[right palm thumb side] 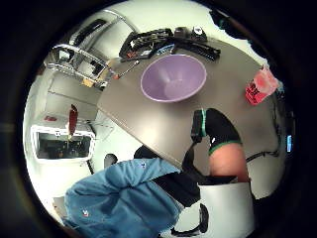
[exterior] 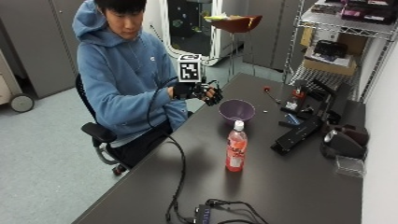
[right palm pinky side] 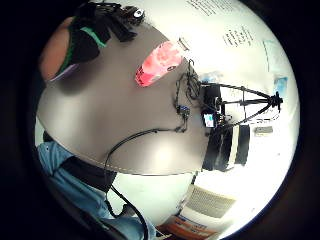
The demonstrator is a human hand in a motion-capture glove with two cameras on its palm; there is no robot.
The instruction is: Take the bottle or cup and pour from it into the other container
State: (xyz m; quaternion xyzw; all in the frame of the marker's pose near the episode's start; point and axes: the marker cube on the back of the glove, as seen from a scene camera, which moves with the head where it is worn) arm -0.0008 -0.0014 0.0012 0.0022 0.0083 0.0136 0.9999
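Outside view first: I see a person in a blue hoodie (exterior: 121, 79) seated at the dark table (exterior: 286, 186), the gloved right hand (exterior: 198, 92) raised above the table's near edge, holding nothing, fingers loosely curled. The pink bottle (exterior: 236, 148) with a white cap stands upright near the table's middle, well apart from that hand. The purple bowl (exterior: 237, 110) sits between hand and bottle (closer to the hand). Both palm views show the bottle (right palm pinky side: 156, 62) (right palm thumb side: 259, 87) on the table; the thumb-side one also shows the bowl (right palm thumb side: 173, 78).
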